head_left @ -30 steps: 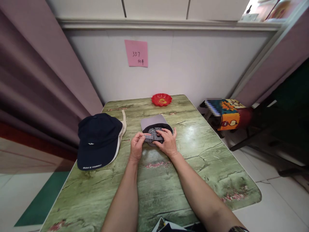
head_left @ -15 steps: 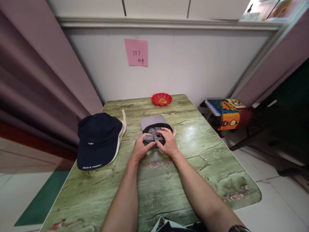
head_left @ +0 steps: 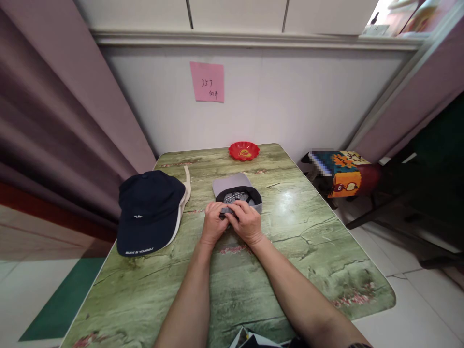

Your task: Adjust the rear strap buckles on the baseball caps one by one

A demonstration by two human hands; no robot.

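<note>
A grey baseball cap lies upside down on the table, its brim pointing away from me and its dark lining showing. My left hand pinches the cap's back strap from the left. Close beside it, my right hand grips the same strap, fingers curled over and thumb beneath. The two hands nearly touch, and their fingers hide most of the strap and its fastening. To the left rests a navy cap with a pale edge and a loose beige strap.
A red scalloped dish stands at the far edge of the green wood-patterned table. A pink note is stuck on the white wall behind. A stool with a colourful cover stands to the right, and a purple curtain hangs left.
My hands have drawn closer together on the grey cap's strap. The right fingers, spread over the cap's opening before, are now curled at the strap, so more of the lining shows.
</note>
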